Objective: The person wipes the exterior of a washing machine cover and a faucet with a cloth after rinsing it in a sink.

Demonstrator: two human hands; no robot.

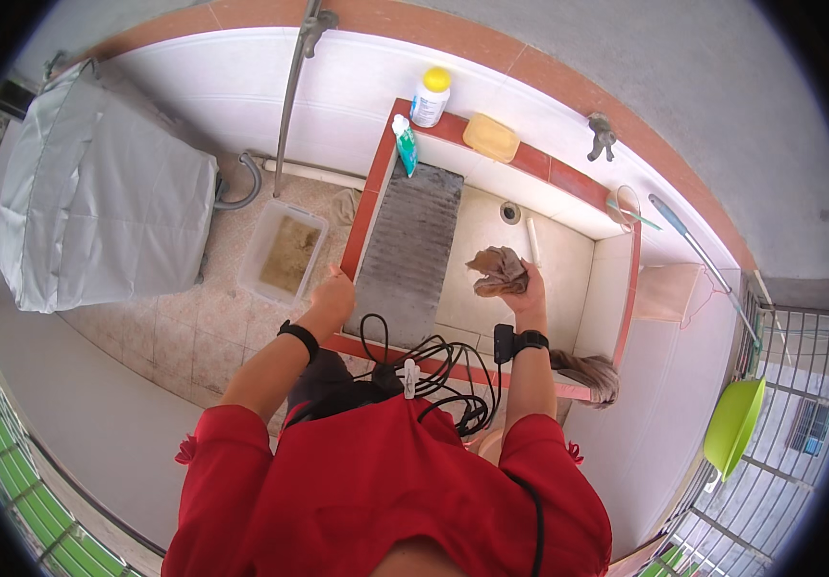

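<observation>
A crumpled brown cloth (499, 272) is bunched in my right hand (527, 292), over the pale tiled basin floor (479, 310) of a wash trough. My left hand (335, 294) is at the trough's red tiled rim (367, 229), on its left side. Its fingers are partly hidden, and whether they grip the rim does not show. Between the hands lies the grey ridged washboard slab (408, 252) built into the trough. Another brown cloth (593, 376) drapes over the near right corner of the rim.
A clear plastic bin (248, 270) with murky contents stands on the floor at left. On the back rim are a yellow-capped bottle (429, 104), a green-and-white tube (405, 148) and a yellowish box (491, 137). Faucets (601, 137) jut from the wall. Black cables (450, 357) loop before my waist.
</observation>
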